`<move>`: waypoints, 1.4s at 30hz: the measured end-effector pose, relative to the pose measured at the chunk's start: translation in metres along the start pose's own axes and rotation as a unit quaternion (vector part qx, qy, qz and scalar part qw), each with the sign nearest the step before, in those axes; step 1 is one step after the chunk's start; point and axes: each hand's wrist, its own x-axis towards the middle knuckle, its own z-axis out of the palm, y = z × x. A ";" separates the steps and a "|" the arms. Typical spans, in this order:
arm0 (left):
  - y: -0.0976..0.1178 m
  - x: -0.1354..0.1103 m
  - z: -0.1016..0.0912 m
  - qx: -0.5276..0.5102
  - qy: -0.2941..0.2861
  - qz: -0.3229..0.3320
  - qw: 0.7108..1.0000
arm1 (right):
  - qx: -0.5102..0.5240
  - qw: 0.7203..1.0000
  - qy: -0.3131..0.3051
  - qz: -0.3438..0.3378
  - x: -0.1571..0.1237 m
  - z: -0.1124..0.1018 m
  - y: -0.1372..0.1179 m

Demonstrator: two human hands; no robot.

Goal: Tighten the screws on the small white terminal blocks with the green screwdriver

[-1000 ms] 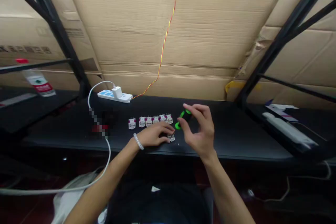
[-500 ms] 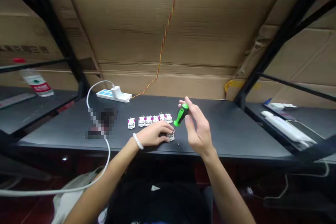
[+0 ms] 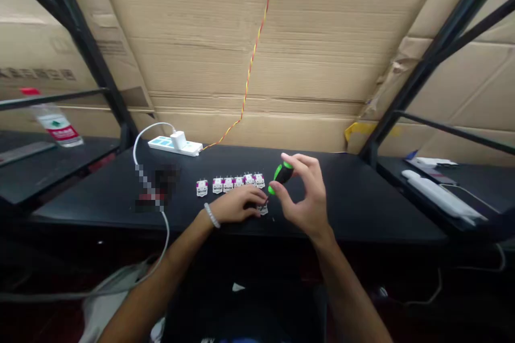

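My left hand [image 3: 237, 203] rests on the black tabletop, its fingers closed on a small white part with metal pins [image 3: 263, 209]. Most of that part is hidden by the fingers. My right hand [image 3: 308, 193] pinches the green and black handle of a screwdriver [image 3: 283, 172] between thumb and fingertips. The tool leans, with its shaft running down to the left onto the held part; the tip itself is too small to make out. Behind my left hand several similar white and purple parts [image 3: 228, 184] stand in a row, one [image 3: 201, 188] a little apart at the left.
At the back left lies a white power strip [image 3: 161, 143] with a plugged-in charger, its white cable [image 3: 166, 230] looping over the table's front edge. A tiny loose piece [image 3: 273, 220] lies near the front edge [image 3: 362, 237]. Black rack posts [image 3: 386, 112] stand on both sides.
My right hand has gone from nearly spread fingers around the screwdriver to a pinch on its handle, and the handle has tilted further right. My left hand has stayed in place.
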 end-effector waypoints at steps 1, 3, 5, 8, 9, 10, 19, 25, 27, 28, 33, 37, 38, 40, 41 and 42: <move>0.000 0.000 0.000 0.000 -0.001 -0.001 1.000 | -0.014 1.000 0.012 -0.002 0.000 0.000 0.000; 0.001 0.000 0.000 -0.002 0.001 -0.004 1.000 | -0.011 1.000 0.011 0.000 0.000 0.000 -0.001; 0.002 0.000 -0.001 -0.006 0.002 -0.005 1.000 | 0.026 0.999 -0.018 0.005 0.000 -0.001 -0.001; 0.002 0.001 -0.002 -0.007 -0.003 -0.003 1.000 | 0.054 0.998 -0.035 0.001 0.000 -0.002 -0.001; 0.002 0.001 -0.002 -0.008 -0.004 -0.003 1.000 | 0.042 0.999 -0.026 -0.002 0.001 -0.002 -0.002; 0.002 0.001 -0.002 -0.008 -0.004 -0.003 1.000 | 0.024 1.000 -0.011 -0.006 0.001 -0.001 -0.002; 0.005 0.001 -0.004 -0.005 -0.006 -0.006 1.000 | 0.043 0.998 -0.041 -0.002 0.001 -0.002 -0.003; 0.003 -0.001 -0.001 -0.013 -0.002 -0.012 1.000 | -0.001 1.000 0.013 0.011 -0.002 0.000 -0.001; 0.002 -0.002 -0.001 -0.016 -0.001 -0.016 1.000 | 0.035 0.999 -0.018 0.023 -0.003 -0.001 0.000; 0.002 -0.002 -0.001 -0.017 -0.002 -0.015 1.000 | 0.050 0.998 -0.031 0.024 -0.003 -0.002 0.001; 0.002 -0.002 0.001 -0.015 0.007 -0.007 1.000 | -0.002 1.000 0.007 -0.001 0.000 0.000 -0.002; 0.000 -0.002 0.003 -0.024 0.009 -0.014 1.000 | -0.030 0.999 0.018 0.011 0.000 0.002 -0.004; 0.000 -0.002 0.003 -0.027 0.009 -0.015 0.999 | -0.029 0.999 0.009 0.019 -0.001 0.002 -0.004; 0.000 -0.002 0.003 -0.031 0.009 -0.015 0.999 | -0.016 0.999 -0.010 0.028 -0.002 0.001 -0.004; 0.000 -0.002 0.002 -0.031 0.008 -0.013 0.999 | -0.003 0.999 -0.019 0.029 -0.002 0.001 -0.004; 0.000 -0.002 0.002 -0.029 0.006 -0.013 0.999 | 0.014 0.999 -0.026 0.025 -0.002 0.001 -0.003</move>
